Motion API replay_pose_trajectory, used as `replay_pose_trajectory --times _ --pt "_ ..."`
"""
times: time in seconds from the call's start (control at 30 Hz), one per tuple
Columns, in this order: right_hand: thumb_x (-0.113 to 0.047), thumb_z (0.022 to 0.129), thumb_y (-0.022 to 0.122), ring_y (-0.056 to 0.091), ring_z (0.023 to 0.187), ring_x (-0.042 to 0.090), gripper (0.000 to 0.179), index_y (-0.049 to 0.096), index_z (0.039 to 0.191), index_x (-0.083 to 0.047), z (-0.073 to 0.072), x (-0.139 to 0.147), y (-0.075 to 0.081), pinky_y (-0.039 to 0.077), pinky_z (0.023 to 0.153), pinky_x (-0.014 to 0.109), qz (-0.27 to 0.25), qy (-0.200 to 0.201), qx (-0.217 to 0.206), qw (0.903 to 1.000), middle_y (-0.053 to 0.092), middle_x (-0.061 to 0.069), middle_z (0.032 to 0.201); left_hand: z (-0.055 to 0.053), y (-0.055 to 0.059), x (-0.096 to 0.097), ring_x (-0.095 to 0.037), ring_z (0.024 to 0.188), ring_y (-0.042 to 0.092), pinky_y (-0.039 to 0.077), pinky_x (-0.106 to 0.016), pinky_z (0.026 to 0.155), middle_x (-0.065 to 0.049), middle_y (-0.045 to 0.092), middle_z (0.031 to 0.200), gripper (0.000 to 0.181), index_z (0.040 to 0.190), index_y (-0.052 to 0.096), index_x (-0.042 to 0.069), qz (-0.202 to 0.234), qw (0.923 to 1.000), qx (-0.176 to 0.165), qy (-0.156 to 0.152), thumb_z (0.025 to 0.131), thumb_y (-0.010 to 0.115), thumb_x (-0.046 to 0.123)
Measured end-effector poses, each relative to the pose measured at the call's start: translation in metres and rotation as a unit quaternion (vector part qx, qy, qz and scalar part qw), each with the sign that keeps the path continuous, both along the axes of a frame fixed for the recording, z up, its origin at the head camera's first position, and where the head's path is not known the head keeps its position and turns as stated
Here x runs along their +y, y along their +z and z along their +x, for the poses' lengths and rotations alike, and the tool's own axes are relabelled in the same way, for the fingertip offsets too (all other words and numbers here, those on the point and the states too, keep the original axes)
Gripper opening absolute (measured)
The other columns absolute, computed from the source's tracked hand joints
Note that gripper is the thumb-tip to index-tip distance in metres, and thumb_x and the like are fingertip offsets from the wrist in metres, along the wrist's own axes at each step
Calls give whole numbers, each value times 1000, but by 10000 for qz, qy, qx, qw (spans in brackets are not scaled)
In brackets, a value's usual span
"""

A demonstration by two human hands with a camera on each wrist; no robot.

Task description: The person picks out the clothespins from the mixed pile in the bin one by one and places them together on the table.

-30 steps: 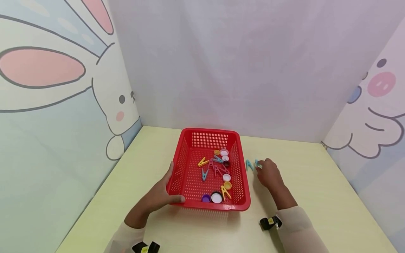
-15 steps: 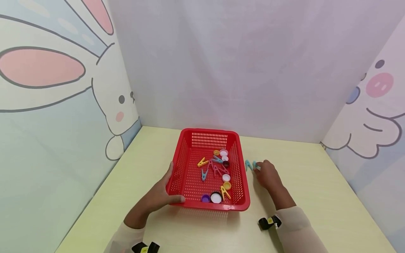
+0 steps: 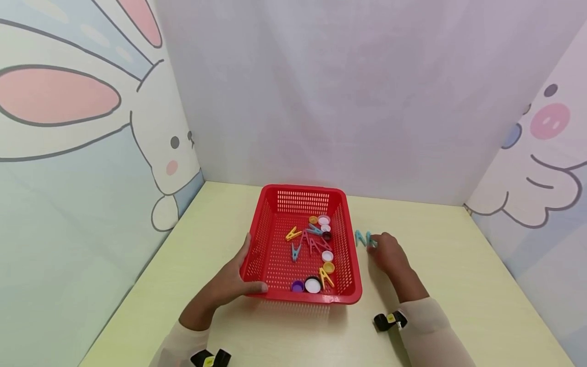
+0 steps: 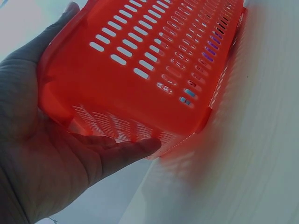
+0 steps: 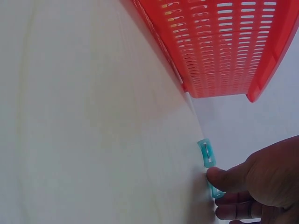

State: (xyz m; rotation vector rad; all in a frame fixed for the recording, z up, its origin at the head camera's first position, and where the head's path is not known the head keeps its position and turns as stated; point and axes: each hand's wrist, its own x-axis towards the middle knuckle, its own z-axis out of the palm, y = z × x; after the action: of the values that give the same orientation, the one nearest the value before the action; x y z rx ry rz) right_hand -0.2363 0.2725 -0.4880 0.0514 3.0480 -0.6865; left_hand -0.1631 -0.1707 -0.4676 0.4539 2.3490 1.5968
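Observation:
My left hand (image 3: 224, 285) grips the near left corner of a red plastic basket (image 3: 300, 296), its thumb over the front rim. In the left wrist view, a finger of that hand (image 4: 51, 163) lies along the slotted wall. To the right of the basket, my right hand (image 3: 390, 256) pinches a light blue clothespin (image 3: 370, 238) between thumb and fingers. A second light blue clothespin (image 3: 359, 238) stands on the table just left of it, nearest the basket wall. In the right wrist view, the held clothespin (image 5: 217, 192) is partly covered by the thumb.
Inside the basket lie yellow clothespins (image 3: 293, 234), pink clothespins (image 3: 314, 246), blue clothespins (image 3: 295, 252) and several bottle caps (image 3: 313, 285). The pale table (image 3: 458, 285) meets a plain back wall (image 3: 367, 102). Cartoon-printed walls (image 3: 91, 214) flank both sides.
My right hand has turned the blue clothespin from a tilt to a stance beside the other one, shifting slightly left. The left hand keeps its hold on the basket.

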Motion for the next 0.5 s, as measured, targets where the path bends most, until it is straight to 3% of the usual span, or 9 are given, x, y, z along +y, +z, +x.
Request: replay_pose_trajectory --times 0.17,0.5 --pt "-7 100 74 54 86 27 33 75 130 6 -1 -1 2 49 70 35 41 -4 -63 10000 64 18 99 0 2 0 -41 141 54 67 -49 99 -23 37 168 140 177 -9 24 18 10000 27 -23 82 93 39" --pt "-6 100 73 52 82 26 27 77 125 3 -1 0 -1 43 67 33 89 98 80 9999 63 15 93 1 1 0 -40 141 54 67 -48 99 -23 38 168 142 177 -9 23 -45 10000 -1 45 80 94 42"
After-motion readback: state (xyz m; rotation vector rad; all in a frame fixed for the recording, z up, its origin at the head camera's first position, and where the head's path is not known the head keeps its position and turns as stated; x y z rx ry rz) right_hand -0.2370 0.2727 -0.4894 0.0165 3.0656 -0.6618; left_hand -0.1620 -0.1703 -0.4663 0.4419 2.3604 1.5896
